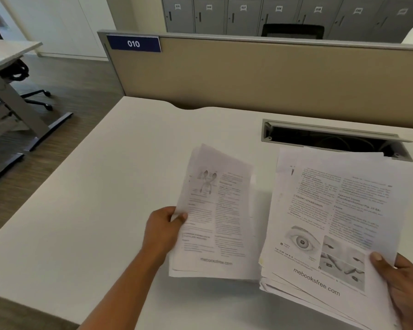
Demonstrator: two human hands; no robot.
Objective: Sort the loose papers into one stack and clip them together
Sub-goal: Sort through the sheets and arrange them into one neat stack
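Observation:
Two bundles of printed pages are held above the white desk (105, 186). My left hand (163, 231) grips the left edge of the smaller bundle (215, 215), thumb on top; its front page shows text and a small diagram. My right hand (401, 282) holds the thicker, uneven stack (332, 222) at its lower right corner. That stack's top page carries an eye drawing and several photos. The two bundles sit side by side with a narrow gap between them. No clip is visible.
An open cable tray slot (332, 139) is cut into the desk just behind the right stack. A beige partition (248, 75) marked 010 closes the desk's far edge. Another desk and a chair base (34, 98) stand at the left, with grey lockers (248, 15) behind.

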